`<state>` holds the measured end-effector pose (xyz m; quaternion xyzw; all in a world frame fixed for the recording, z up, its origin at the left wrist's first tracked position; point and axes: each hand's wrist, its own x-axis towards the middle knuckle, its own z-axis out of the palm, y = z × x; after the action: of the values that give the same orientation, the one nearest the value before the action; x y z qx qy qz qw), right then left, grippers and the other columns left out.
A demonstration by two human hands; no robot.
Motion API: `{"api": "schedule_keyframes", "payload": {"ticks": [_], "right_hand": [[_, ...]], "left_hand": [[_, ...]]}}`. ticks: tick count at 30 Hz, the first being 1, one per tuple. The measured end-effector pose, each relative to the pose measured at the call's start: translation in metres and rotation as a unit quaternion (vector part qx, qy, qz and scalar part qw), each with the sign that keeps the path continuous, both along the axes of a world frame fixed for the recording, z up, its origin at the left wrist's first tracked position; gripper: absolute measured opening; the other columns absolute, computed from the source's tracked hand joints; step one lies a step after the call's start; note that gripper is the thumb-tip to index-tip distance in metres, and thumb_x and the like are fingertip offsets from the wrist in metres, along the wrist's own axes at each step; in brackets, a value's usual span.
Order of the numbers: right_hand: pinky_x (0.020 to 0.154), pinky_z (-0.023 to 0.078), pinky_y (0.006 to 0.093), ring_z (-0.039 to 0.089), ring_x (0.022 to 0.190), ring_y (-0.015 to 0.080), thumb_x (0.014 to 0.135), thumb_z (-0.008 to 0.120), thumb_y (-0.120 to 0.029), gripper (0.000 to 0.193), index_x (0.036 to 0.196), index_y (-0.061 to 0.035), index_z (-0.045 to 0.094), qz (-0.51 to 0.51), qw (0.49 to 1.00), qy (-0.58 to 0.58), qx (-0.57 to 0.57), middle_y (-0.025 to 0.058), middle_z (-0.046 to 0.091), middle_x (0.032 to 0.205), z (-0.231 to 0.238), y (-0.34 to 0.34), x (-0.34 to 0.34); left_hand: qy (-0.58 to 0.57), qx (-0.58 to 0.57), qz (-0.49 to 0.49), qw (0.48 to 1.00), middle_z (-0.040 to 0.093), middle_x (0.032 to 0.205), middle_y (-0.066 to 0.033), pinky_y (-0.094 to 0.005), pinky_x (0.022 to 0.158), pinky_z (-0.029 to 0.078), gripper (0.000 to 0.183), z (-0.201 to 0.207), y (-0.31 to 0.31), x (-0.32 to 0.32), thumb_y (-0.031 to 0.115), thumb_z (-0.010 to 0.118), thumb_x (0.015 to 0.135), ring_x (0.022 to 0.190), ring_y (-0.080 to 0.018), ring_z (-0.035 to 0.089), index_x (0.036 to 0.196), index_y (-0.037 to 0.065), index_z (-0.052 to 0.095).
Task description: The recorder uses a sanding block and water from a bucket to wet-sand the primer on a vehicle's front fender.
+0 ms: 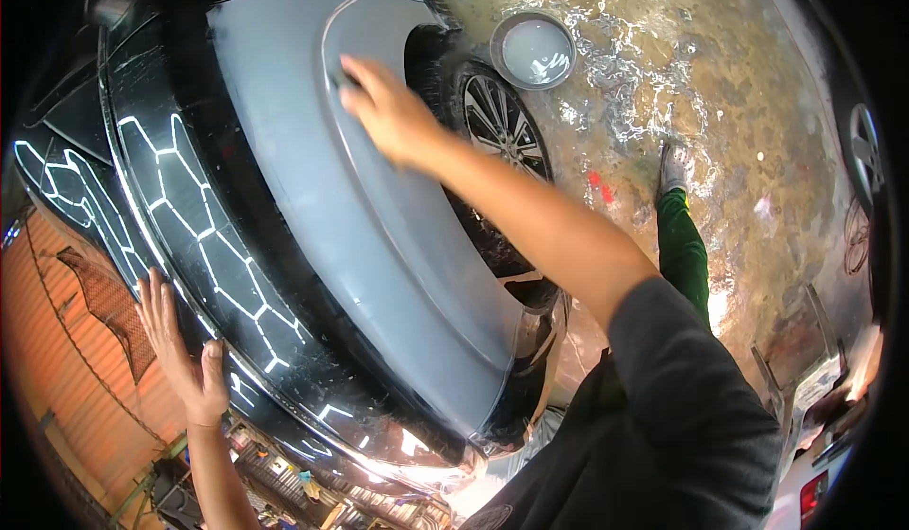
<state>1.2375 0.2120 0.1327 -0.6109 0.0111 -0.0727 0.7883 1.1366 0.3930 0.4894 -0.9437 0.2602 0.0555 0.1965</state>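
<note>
A matte grey front fender (pixel 294 161) stretches across the middle of a black car. My right hand (pixel 388 118) is over its upper part beside the curved wheel-arch crease, blurred by motion. Its fingers close around a small dark piece, mostly hidden under them, which I cannot make out. Farther left and nearer, my left hand (pixel 185 350) lies against the glossy black hood (pixel 204 236), fingers stretched out and thumb apart, holding nothing.
A round basin (pixel 496 52) of cloudy water stands on the wet floor by the wheel (pixel 497 118). My green-trousered leg (pixel 684 246) is to the right. A metal stand (pixel 810 378) is at the right edge. Cluttered shelves (pixel 294 492) line the bottom.
</note>
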Motion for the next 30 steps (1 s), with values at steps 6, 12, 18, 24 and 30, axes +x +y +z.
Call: {"api": "schedule_keyframes", "payload": {"ticks": [6, 12, 18, 24, 30], "right_hand": [[0.118, 0.035, 0.0446, 0.037, 0.147, 0.0384, 0.105, 0.049, -0.038, 0.058, 0.156, -0.011, 0.039, 0.055, 0.998, 0.005, -0.02, 0.023, 0.033, 0.16, 0.003, 0.011, -0.071], [0.122, 0.027, 0.0526, 0.029, 0.15, 0.0455, 0.102, 0.058, -0.024, 0.06, 0.155, -0.0066, 0.038, 0.147, 0.979, -0.131, -0.056, 0.0266, 0.025, 0.163, -0.019, -0.02, -0.304], [0.119, 0.033, 0.0399, 0.042, 0.144, 0.0324, 0.106, 0.05, -0.031, 0.056, 0.153, -0.0039, 0.04, 0.042, 0.999, 0.002, 0.026, 0.0204, 0.044, 0.155, -0.012, -0.007, 0.027], [0.122, 0.029, 0.044, 0.032, 0.15, 0.0376, 0.103, 0.056, -0.032, 0.057, 0.154, -0.0101, 0.042, 0.075, 0.996, -0.035, -0.021, 0.0227, 0.032, 0.162, 0.0, 0.011, -0.062], [0.123, 0.027, 0.0512, 0.029, 0.151, 0.0416, 0.096, 0.067, -0.022, 0.061, 0.152, -0.0095, 0.045, 0.142, 0.975, -0.165, -0.049, 0.0236, 0.029, 0.163, -0.017, -0.019, -0.272]], "left_hand": [[-0.006, -0.009, 0.01, 1.0, 0.03, 0.165, -0.0204, -0.0572, 0.125, 0.006, 0.078, 0.002, 0.011, -0.005, 0.056, 0.043, 0.102, 0.156, -0.0394, 0.019, 0.158, 0.004, 0.034], [-0.004, -0.004, 0.017, 1.0, 0.03, 0.165, -0.0211, -0.0573, 0.125, 0.005, 0.081, 0.007, 0.007, -0.006, 0.06, 0.042, 0.101, 0.156, -0.039, 0.019, 0.158, 0.003, 0.034], [0.0, -0.019, 0.017, 1.0, 0.031, 0.165, -0.0216, -0.057, 0.125, 0.005, 0.081, 0.001, 0.004, -0.001, 0.06, 0.042, 0.101, 0.156, -0.0401, 0.02, 0.158, 0.003, 0.034], [-0.001, -0.006, 0.035, 0.999, 0.03, 0.165, -0.021, -0.0573, 0.125, 0.005, 0.081, 0.005, 0.011, -0.007, 0.061, 0.042, 0.101, 0.156, -0.04, 0.019, 0.158, 0.004, 0.033], [0.001, -0.013, 0.031, 0.999, 0.029, 0.165, -0.0215, -0.0581, 0.124, 0.005, 0.081, 0.005, 0.007, -0.007, 0.061, 0.043, 0.101, 0.156, -0.041, 0.019, 0.159, 0.005, 0.033]]}}
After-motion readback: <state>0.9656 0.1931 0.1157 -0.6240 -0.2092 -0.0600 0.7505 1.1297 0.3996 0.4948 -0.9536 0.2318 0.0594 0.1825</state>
